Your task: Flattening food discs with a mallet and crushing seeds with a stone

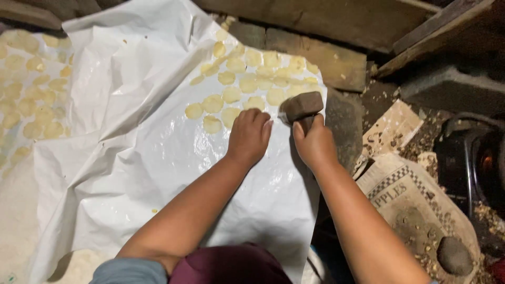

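Gripping a dark mallet (pixel 301 107) at frame centre, right hand (pixel 315 144) with fingers clenched round the short handle just below the head. Looking heavy, hard, blunt; best held low on the handle. Pressing down beside it, left hand (pixel 249 135), fingers curled on the white sheet (pixel 158 158). Lying thin, soft, easily torn: pale yellow discs (pixel 247 84) above.

a rough home food-making corner: pale dough discs (pixel 247 84) dry on a white plastic sheet (pixel 158 158); beyond the sheet, worn timber beams (pixel 315 58); right of it, a dusty sack (pixel 415 200).
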